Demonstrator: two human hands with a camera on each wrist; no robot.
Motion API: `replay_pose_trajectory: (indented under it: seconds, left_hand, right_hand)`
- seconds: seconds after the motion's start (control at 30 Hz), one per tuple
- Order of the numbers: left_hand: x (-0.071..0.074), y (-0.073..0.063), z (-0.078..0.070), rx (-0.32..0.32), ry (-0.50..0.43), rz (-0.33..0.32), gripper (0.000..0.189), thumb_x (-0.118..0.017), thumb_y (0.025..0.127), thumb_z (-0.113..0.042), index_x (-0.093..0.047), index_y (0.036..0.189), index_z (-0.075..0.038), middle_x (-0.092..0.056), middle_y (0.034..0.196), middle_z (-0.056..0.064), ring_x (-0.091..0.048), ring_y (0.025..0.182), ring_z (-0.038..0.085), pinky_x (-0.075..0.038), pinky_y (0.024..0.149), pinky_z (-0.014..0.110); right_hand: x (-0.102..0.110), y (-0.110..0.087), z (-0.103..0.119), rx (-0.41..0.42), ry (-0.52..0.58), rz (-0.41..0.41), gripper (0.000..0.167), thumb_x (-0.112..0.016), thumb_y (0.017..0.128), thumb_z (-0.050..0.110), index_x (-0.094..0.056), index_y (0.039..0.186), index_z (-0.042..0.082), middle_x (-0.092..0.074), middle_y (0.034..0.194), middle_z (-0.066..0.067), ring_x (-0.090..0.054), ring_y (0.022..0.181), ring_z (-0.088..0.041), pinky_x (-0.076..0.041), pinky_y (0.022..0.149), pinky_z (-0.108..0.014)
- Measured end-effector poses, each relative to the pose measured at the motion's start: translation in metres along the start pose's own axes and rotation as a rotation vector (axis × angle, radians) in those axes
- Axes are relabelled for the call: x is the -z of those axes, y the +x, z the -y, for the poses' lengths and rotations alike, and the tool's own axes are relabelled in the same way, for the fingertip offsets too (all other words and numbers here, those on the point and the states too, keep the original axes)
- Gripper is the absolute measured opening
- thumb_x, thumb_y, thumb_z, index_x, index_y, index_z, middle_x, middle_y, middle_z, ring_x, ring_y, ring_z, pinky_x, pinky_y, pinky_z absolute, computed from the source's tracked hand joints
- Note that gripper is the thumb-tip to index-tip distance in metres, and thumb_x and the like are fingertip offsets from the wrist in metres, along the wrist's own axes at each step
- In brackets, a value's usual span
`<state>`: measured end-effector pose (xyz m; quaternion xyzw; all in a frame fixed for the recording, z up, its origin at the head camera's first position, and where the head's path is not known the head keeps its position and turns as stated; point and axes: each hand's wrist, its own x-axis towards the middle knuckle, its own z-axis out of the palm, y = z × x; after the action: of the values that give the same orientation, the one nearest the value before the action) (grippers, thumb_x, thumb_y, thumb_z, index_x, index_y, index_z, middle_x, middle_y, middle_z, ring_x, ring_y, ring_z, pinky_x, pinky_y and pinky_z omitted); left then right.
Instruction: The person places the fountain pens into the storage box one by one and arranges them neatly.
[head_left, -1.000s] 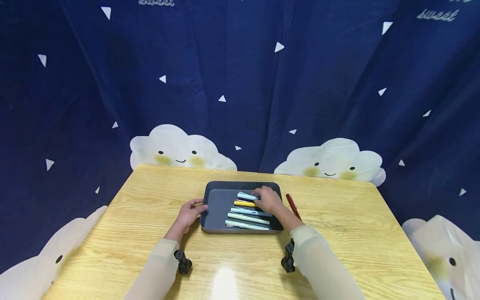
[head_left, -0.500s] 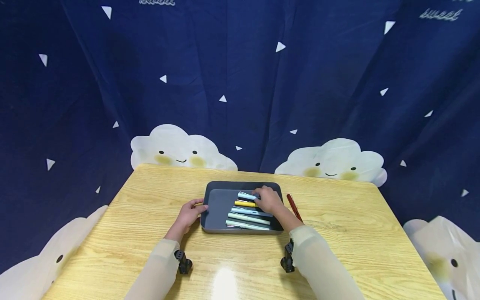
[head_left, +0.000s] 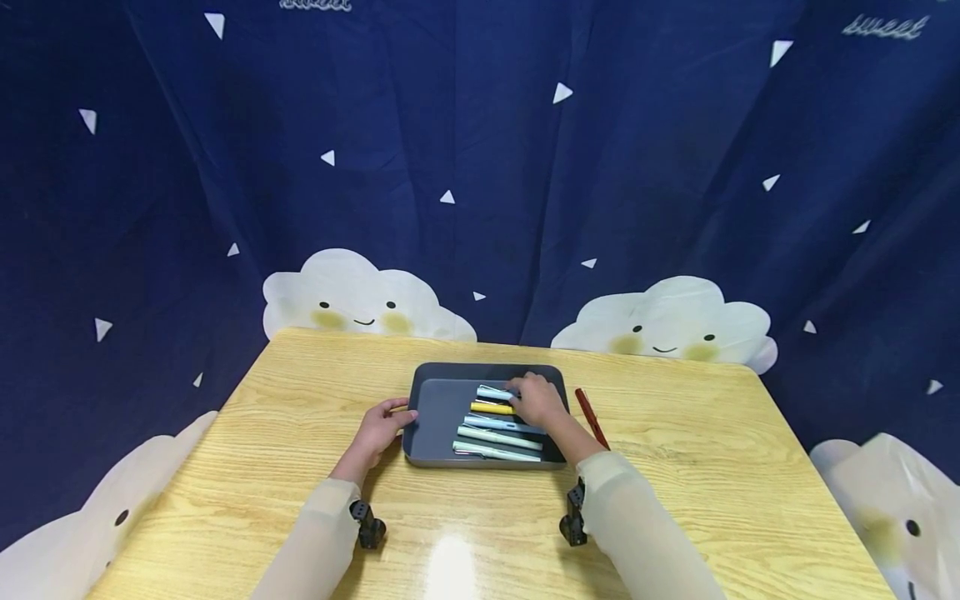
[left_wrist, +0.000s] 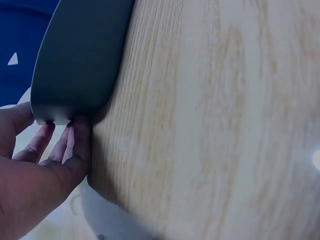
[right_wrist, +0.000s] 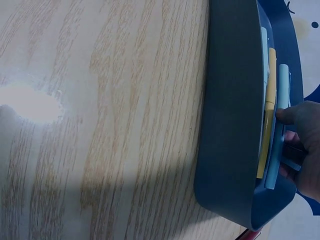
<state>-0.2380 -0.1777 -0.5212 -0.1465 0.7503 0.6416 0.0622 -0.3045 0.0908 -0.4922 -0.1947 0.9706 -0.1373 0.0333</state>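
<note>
A dark grey tray (head_left: 435,421) lies on the table with several pens side by side in its right half. My left hand (head_left: 381,429) holds the tray's left end, thumb over the rim; the left wrist view has its fingers (left_wrist: 80,145) against the end wall of the tray (left_wrist: 80,55). My right hand (head_left: 538,402) reaches over the tray and pinches the rearmost light blue pen (head_left: 492,392), thumb on its barrel (right_wrist: 281,125). In front of it lie a yellow pen (head_left: 491,408), a blue pen (head_left: 498,425) and two pale green pens (head_left: 498,438).
A dark red pen (head_left: 591,417) lies slanted on the wooden table (head_left: 690,483), just right of the tray. Behind the table's back edge hangs a navy curtain (head_left: 495,183) with clouds and triangles. Each wrist carries a small black camera.
</note>
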Motion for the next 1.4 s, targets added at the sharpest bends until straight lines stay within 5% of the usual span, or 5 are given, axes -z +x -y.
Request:
replay_pose_trajectory:
  seconds: [0.73,1.0,1.4]
  left_hand:
    - [0.0001,0.0012,0.0045,0.018,-0.017,0.013,0.041,-0.059,0.091,-0.015,-0.052,0.13,-0.001,-0.056,0.12,0.022,-0.057,0.109,0.03,-0.047,0.096,0.044]
    - [0.003,-0.0036,0.0022,-0.043,-0.023,0.026,0.043,-0.063,0.089,-0.019,-0.055,0.125,0.001,-0.06,0.109,0.02,-0.061,0.097,0.024,-0.051,0.087,0.039]
    - [0.0005,-0.0006,-0.0022,0.019,-0.021,0.009,0.043,-0.059,0.092,-0.014,-0.05,0.131,0.001,-0.055,0.118,0.021,-0.057,0.109,0.031,-0.047,0.096,0.043]
  right_hand:
    - [-0.006,0.0026,-0.0006,0.008,-0.019,0.039,0.028,-0.057,0.093,0.019,-0.066,0.119,0.016,-0.061,0.103,-0.01,-0.055,0.097,-0.029,-0.047,0.084,-0.046]
    - [-0.0051,0.0034,-0.0016,0.022,-0.024,0.069,0.028,-0.058,0.092,0.019,-0.065,0.119,0.015,-0.061,0.11,-0.012,-0.054,0.107,-0.033,-0.045,0.091,-0.05]
    - [-0.0014,0.0038,-0.0025,0.01,-0.007,0.081,0.028,-0.057,0.092,0.021,-0.066,0.118,0.015,-0.061,0.108,-0.012,-0.054,0.105,-0.032,-0.045,0.09,-0.048]
